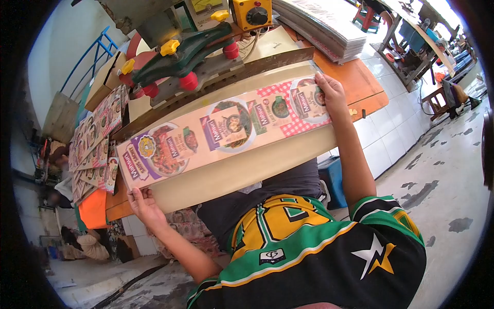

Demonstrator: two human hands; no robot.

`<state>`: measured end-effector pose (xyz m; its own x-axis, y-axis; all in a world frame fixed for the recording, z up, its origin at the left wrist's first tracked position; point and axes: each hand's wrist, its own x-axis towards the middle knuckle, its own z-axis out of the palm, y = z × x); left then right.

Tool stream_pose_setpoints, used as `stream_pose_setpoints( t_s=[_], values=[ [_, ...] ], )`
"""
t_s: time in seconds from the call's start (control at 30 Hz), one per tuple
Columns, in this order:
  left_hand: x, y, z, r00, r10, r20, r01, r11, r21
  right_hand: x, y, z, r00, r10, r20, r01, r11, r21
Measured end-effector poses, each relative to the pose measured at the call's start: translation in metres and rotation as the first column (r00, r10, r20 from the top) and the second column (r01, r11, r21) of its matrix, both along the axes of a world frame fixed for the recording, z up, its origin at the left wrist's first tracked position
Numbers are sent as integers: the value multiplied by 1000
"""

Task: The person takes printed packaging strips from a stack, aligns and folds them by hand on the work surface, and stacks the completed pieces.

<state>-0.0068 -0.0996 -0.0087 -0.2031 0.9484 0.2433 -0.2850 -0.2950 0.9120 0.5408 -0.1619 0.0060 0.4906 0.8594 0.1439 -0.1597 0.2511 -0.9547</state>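
A long printed cardboard strip (198, 149) with pictures of food bowls and Mahsuri labels lies slantwise in front of me. My left hand (146, 206) pinches its lower left corner, thumb on the near edge and palm turned up. At the other end my right hand (333, 98) grips the right edge, with the fingers partly out of sight. Beneath the strip is a smooth cream-coloured surface (242, 175). Just beyond stands a press with a dark green clamp bar (180, 64), yellow knobs and red rubber feet, above a rusty metal straightedge (221, 87).
Similar printed strips (95, 139) are piled at the left. A stack of large flat sheets (324, 28) sits at the back right of the orange table (368, 90). A yellow control box (252, 14) is mounted on the press. A blue container (332, 180) stands below the table.
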Motion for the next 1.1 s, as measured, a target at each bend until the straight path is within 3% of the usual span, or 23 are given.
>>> stream_pose_setpoints(
  t_s=[0.07, 0.17, 0.27, 0.43, 0.5, 0.53, 0.6, 0.63, 0.73, 0.8, 0.87, 0.93, 1.1],
  values=[
    [-1, -8, 1, 967, 86, 240, -72, 995, -66, -29, -13, 12, 998, 3, -60, -3, 1000, 6],
    [6, -12, 4, 930, 86, 358, -48, 992, -114, -56, -11, 10, 999, -19, -49, 19, 1000, -12],
    [34, -34, 4, 927, -6, 376, 69, 985, -156, -99, -16, 20, 991, -1, -132, 3, 1000, 14],
    [102, -74, -9, 882, -161, 442, 214, 974, -73, -164, -23, 23, 980, 42, -193, -44, 999, -5],
    [116, -83, 6, 890, -62, 453, 115, 989, -92, -173, -21, 16, 979, 74, -192, -74, 997, 7],
    [117, -85, 11, 886, 28, 463, 28, 993, -113, -172, -22, 19, 991, 134, -23, -135, 991, -25],
    [85, -79, 4, 898, 47, 438, -7, 996, -93, -157, -25, 17, 927, 262, 269, -236, 964, -125],
    [63, -73, 3, 909, 59, 413, -29, 996, -79, -150, -25, 17, 925, 271, 266, -246, 961, -124],
    [6, -40, 31, 934, 95, 343, -107, 994, 17, -132, -23, 12, 924, 227, 308, -153, 957, -247],
    [-23, -9, 61, 964, 139, 229, -152, 988, 40, -127, -26, 16, 930, 243, 277, -184, 958, -222],
    [-60, 37, 77, 962, 164, 220, -181, 982, 61, -128, -27, 17, 936, 252, 244, -207, 959, -194],
    [-80, 81, 102, 963, 156, 221, -177, 981, 76, -130, -27, 14, 906, 274, 322, -228, 958, -176],
    [-174, 231, 109, 991, -33, 133, 35, 999, -11, -131, -28, 18, 898, 269, 347, -212, 958, -195]
  ],
)
